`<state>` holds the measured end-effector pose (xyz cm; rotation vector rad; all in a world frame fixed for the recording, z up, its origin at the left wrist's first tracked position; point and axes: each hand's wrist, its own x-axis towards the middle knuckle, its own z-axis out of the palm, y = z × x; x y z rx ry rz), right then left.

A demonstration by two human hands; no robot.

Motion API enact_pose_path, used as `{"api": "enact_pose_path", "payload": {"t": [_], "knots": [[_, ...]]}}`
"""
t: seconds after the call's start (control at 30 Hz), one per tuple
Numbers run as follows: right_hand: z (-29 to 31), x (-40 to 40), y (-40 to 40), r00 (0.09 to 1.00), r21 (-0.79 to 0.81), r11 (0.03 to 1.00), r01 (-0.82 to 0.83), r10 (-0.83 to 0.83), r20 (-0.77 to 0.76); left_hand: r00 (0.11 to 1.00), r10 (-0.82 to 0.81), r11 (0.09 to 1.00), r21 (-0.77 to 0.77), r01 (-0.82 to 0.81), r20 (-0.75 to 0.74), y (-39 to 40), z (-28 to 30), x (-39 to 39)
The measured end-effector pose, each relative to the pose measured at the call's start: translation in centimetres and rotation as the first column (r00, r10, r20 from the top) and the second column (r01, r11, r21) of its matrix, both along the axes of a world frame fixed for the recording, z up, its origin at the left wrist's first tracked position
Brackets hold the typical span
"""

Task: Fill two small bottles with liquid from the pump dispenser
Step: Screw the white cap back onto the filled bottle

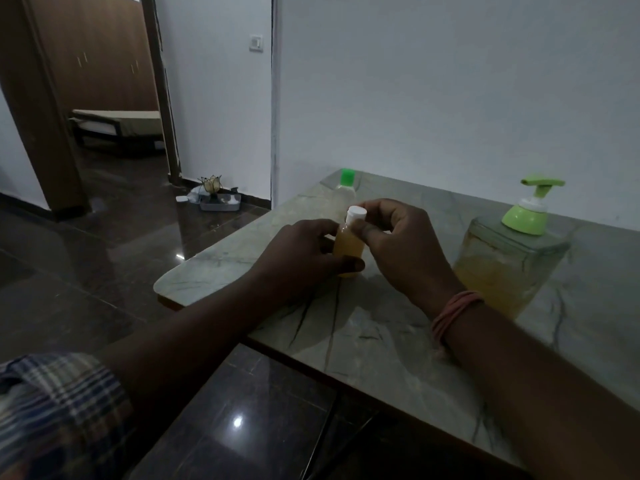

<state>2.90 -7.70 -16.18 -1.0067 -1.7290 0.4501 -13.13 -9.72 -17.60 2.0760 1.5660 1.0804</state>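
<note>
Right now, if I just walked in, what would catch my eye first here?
Most likely the two hands at the middle of the marble table: the left hand holds a small bottle of yellow liquid while the right hand pinches its white cap. To the right stands a big pump dispenser with a bright green pump, and behind the hands a green-capped bottle.

Your left hand (pixel 304 252) reaches in from the lower left, the fingers curled and the thumb stretched to the right. Your right hand (pixel 398 244) comes from the lower right, fingers bent and pinching, with orange threads around the wrist. Both forearms are bare.
</note>
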Motion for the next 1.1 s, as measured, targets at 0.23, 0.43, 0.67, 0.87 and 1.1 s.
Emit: {"api": "enact_pose_path", "payload": {"t": [0.23, 0.43, 0.67, 0.87, 1.1], "knots": [[-0.1, -1.2, -0.3, 0.998, -0.022, 0.998, 0.064, -0.064, 0.021, 0.999, 0.047, 0.999, 0.001, -0.047, -0.014, -0.4, 0.1, 0.2], [-0.9, -0.7, -0.7, 0.998, -0.210, 0.976, -0.054, 0.057, 0.009, 0.999, 0.042, 0.998, -0.037, -0.043, -0.027, -0.2, 0.2, -0.1], [-1.1, -0.1, 2.0, 0.939, -0.093, 0.937, 0.338, -0.329, 0.097, 0.995, 0.076, 0.990, -0.125, -0.066, 0.070, -0.3, -0.1, 0.0], [-1.0, -0.1, 6.1, 0.804, -0.178, 0.788, 0.590, -0.594, 0.030, 0.992, 0.118, 0.988, -0.103, -0.112, 0.051, 0.3, -0.6, 0.1], [-1.3, -0.9, 8.0, 0.770, -0.175, 0.750, 0.638, -0.629, 0.111, 0.987, 0.143, 0.985, -0.105, -0.135, 0.069, 0.3, -0.6, 0.0]]}}
